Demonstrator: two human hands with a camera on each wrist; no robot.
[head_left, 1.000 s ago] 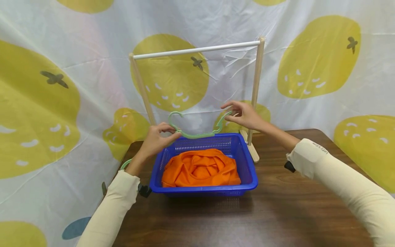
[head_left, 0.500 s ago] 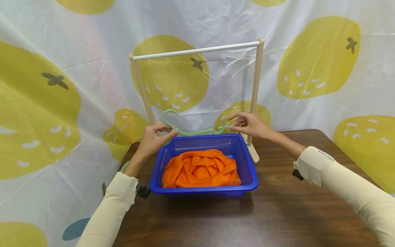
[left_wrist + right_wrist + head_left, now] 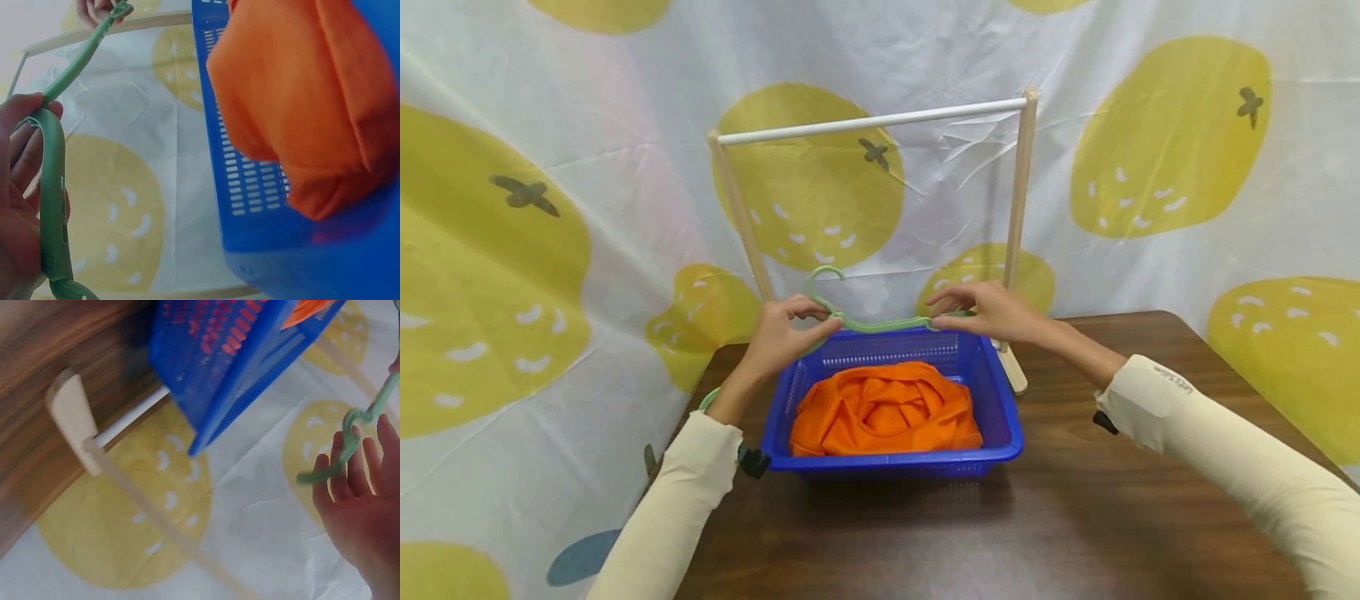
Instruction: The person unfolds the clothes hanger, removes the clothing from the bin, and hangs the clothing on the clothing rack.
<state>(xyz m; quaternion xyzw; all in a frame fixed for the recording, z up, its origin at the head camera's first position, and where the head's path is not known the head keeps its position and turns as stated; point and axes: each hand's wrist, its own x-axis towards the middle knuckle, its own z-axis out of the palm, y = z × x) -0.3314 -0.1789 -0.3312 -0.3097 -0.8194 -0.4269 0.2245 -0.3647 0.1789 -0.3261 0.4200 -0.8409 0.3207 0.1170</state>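
A light green plastic clothes hanger (image 3: 883, 326) spans both hands above the back of the blue basket, its hook pointing up. My left hand (image 3: 786, 335) pinches it at the middle, just below the hook, thumb toward me. On the hanger's right arm, my right hand (image 3: 988, 312) has thumb and fingers at the notch; the tip passes under the fingers in the head view. In the right wrist view, the notched end (image 3: 351, 434) crosses in front of those fingers. Orange cloth (image 3: 887, 408) lies bunched inside the blue basket (image 3: 895, 460).
Behind the basket stands a rack with a white bar (image 3: 872, 123) on wooden posts (image 3: 1019, 192). Part of another green curved piece (image 3: 709, 398) shows beside the left wrist. A fruit-printed curtain (image 3: 970, 50) hangs behind the brown table (image 3: 1112, 500).
The hanger's raised right arm has come down to nearly level. My right hand has lowered, then slid left from the tip to the notch. My left hand keeps its pinch.
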